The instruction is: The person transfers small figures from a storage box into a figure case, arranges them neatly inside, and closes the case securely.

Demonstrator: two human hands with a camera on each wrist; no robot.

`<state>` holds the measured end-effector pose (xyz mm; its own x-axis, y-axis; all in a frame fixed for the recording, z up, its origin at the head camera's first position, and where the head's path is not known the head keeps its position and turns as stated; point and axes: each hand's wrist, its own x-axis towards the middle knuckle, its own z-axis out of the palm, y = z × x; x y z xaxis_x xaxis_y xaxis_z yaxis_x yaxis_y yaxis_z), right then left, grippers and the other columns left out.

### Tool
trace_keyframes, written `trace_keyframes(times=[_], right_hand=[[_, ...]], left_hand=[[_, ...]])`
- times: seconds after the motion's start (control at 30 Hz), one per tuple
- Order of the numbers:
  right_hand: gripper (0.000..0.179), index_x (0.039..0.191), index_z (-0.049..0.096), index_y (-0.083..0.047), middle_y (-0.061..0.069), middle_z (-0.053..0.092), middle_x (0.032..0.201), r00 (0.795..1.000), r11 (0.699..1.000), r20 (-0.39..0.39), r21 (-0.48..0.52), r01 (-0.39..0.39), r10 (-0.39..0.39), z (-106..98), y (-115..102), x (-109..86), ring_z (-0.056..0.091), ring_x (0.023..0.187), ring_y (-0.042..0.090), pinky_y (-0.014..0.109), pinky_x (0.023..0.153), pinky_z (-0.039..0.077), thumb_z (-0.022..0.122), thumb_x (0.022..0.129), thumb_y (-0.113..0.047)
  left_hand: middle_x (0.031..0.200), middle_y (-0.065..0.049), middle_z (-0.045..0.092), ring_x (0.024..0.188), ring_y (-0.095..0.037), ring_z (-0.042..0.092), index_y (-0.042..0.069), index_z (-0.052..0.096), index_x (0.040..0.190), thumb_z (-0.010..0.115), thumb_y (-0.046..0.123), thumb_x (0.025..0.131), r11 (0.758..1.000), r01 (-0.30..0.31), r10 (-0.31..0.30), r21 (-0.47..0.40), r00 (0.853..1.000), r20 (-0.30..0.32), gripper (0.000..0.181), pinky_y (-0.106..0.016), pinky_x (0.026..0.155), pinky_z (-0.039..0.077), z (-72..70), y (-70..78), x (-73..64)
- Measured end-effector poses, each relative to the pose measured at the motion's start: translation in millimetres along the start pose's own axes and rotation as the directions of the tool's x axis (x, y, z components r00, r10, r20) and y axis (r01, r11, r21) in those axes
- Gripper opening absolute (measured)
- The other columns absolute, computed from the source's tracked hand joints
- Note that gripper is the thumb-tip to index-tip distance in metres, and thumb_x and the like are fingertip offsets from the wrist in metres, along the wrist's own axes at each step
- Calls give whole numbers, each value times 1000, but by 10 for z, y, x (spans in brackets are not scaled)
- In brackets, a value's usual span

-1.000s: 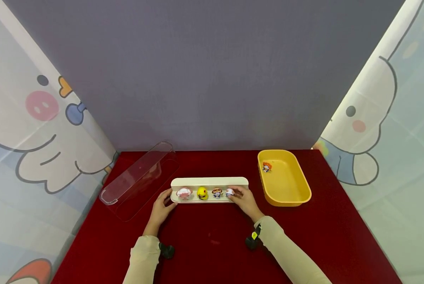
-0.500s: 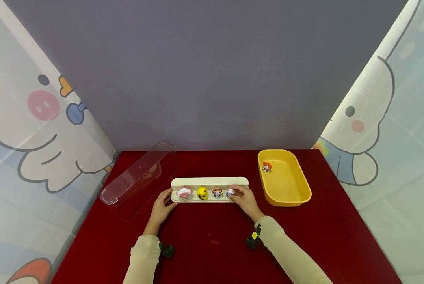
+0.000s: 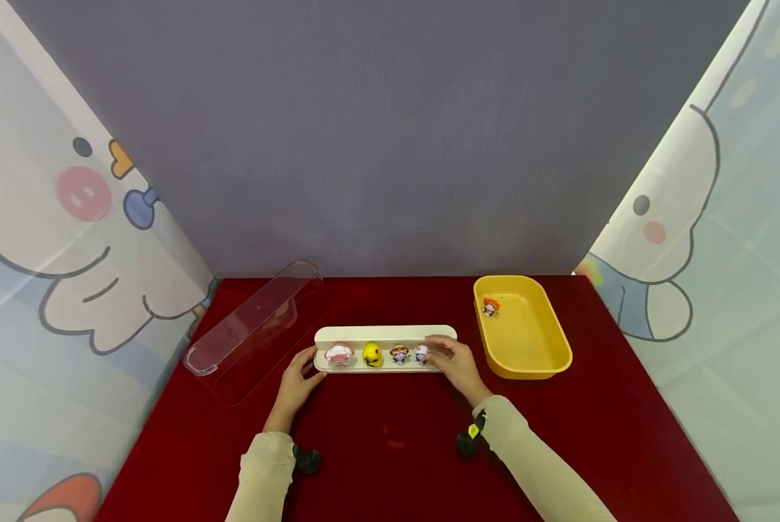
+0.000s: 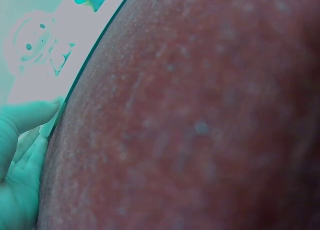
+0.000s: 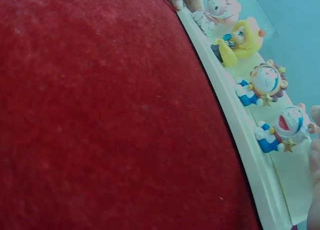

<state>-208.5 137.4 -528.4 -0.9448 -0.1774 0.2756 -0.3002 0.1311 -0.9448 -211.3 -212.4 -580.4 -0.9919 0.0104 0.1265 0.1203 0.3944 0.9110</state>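
Note:
A long white display base (image 3: pixel 386 333) with a raised back lies across the red table. Standing along it, left to right, are a pink-and-white figurine (image 3: pixel 339 354), a yellow-haired figurine (image 3: pixel 372 354), a figurine with a brown mane (image 5: pixel 267 83) and a white-headed figurine (image 5: pixel 282 130) in blue. My left hand (image 3: pixel 294 384) holds the base's left end between thumb and fingers; its thumb (image 4: pixel 37 115) shows at the front edge in the left wrist view. Beside the white-headed figurine, my right hand (image 3: pixel 458 366) has its fingers extended over the base's right end, holding nothing.
A yellow bin (image 3: pixel 527 375) stands to the right, with an orange-haired figurine (image 3: pixel 491 307) inside near its left wall. A clear plastic cover (image 3: pixel 253 319) lies at an angle on the left. A grey partition (image 3: pixel 390 145) rises behind the table.
My right hand has let go of the white-headed figurine and shifted slightly right, leaving it standing on the base. The left hand has stayed in place.

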Motion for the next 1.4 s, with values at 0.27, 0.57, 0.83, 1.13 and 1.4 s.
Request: trace_keyframes(times=[0.27, 0.57, 0.83, 1.13, 1.4], right_hand=[[30, 112, 60, 14, 29, 61, 113, 999, 998, -31, -56, 15, -16, -171, -63, -22, 56, 107, 43, 39, 94, 52, 65, 83, 8], [30, 113, 58, 17, 33, 58, 115, 998, 999, -57, -41, -1, -1, -462, -119, -71, 53, 107, 49, 31, 92, 53, 63, 83, 11], [31, 114, 58, 15, 33, 58, 116, 998, 999, -68, -47, 3, -6, -620, -216, -64, 58, 106, 39, 15, 90, 50, 64, 85, 5], [31, 114, 57, 18, 38, 55, 116, 997, 1000, -71, -10, 21, -21, -783, -323, 36, 59, 97, -1, 12, 88, 50, 64, 85, 6], [33, 117, 59, 12, 33, 56, 119, 997, 998, -71, -63, -26, 21, -918, -433, 128, 60, 104, 17, 11, 88, 49, 65, 87, -2]], left_hand=[[135, -27, 44, 123, -41, 45, -9, 47, 133, 71, -10, 76, 1000, -25, 25, 11, 1000, -14, 62, -47, 103, 42, 11, -2, -14], [137, -25, 42, 125, -40, 44, -8, 45, 135, 70, -9, 78, 1000, -1, 1, 6, 1000, -5, 62, -45, 105, 40, 1, 9, -6], [137, -26, 42, 125, -41, 43, -8, 45, 135, 71, -8, 78, 1000, -9, 9, 8, 1000, -2, 63, -46, 104, 40, -1, -13, -14], [137, -26, 42, 125, -41, 44, -8, 45, 135, 72, -7, 77, 1000, -10, 10, 15, 1000, -6, 63, -46, 104, 41, -5, -8, -20], [137, -25, 42, 126, -40, 43, -8, 45, 135, 71, -8, 78, 1000, -7, 7, 7, 1000, -1, 62, -45, 105, 40, -7, 14, -9]])
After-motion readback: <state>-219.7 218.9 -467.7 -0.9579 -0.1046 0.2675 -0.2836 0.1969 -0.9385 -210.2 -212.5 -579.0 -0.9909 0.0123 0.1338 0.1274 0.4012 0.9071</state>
